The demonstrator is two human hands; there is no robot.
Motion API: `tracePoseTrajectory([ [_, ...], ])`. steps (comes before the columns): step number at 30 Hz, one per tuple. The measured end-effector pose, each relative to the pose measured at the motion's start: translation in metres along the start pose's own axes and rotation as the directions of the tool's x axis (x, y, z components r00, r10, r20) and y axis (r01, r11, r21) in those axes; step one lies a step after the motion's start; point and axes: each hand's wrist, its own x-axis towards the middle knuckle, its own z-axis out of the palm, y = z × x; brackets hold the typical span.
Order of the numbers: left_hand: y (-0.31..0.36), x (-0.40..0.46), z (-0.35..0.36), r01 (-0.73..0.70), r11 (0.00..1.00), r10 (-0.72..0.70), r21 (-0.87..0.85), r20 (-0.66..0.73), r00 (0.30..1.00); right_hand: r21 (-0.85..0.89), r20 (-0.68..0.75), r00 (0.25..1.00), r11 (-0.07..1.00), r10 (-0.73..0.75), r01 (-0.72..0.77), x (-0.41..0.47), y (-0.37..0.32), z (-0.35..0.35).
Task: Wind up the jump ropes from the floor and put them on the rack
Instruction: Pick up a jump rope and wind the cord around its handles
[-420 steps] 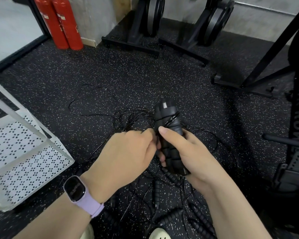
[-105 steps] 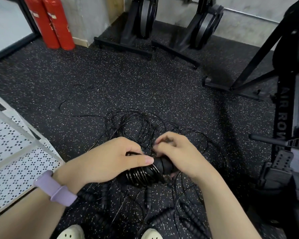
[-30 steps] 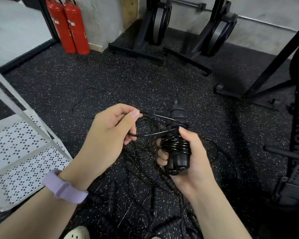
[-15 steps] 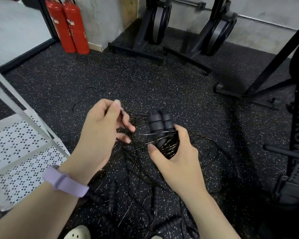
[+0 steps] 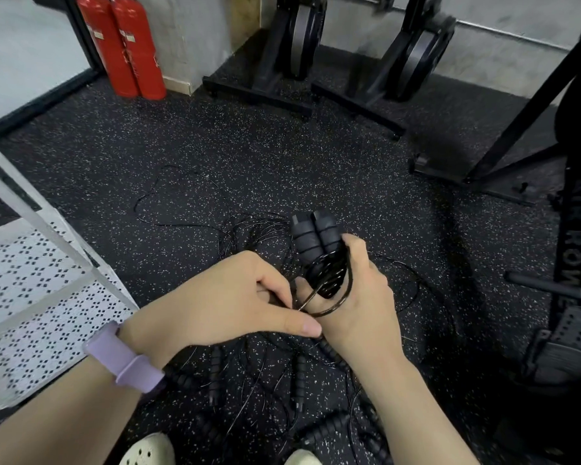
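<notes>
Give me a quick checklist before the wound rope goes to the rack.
1. Two handles side by side in right hand: ok.
2. Cord coils wrapped round the handles: ok.
3. Cord tail secured: not ok, a loose loop remains, pinched by left hand.
4. White rack in view at left: ok.
5. Bundle free of the floor tangle: cannot tell.
6. Other ropes cleared from the floor: not ok.

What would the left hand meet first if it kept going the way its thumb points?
The left hand, pinching the cord, has its thumb pointing rightward at the right hand, which grips the wound jump rope handles. It would meet that palm almost at once; they already look to be touching.
</notes>
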Motion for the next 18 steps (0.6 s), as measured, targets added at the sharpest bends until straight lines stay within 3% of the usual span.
tracePoseTrajectory([
  [5,-0.012,-0.005,-0.005,-0.042,0.997,0.043,0.066,-0.008,0.999,0.041,-0.046,0.998,0.999,0.033,-0.031,0.006,0.009,-0.009],
  [9,-0.030,0.002,-0.009,-0.005,0.980,0.060,0.197,-0.276,0.959,0.210,0.038,0.989,0.967,0.140,-0.144,0.009,0.008,-0.019],
  [12,-0.036,0.008,-0.008,0.035,0.948,0.090,0.317,-0.373,0.924,0.389,0.173,0.971,0.894,0.164,-0.220,0.011,0.005,-0.018],
  [15,-0.030,0.010,-0.005,-0.046,0.978,0.119,0.203,-0.364,0.924,0.588,0.290,0.948,0.758,0.129,-0.282,0.012,0.002,-0.019],
  [18,-0.020,0.009,-0.007,-0.168,0.986,0.155,-0.020,-0.291,0.944,0.737,0.408,0.910,0.563,0.071,-0.374,0.012,0.001,-0.023],
])
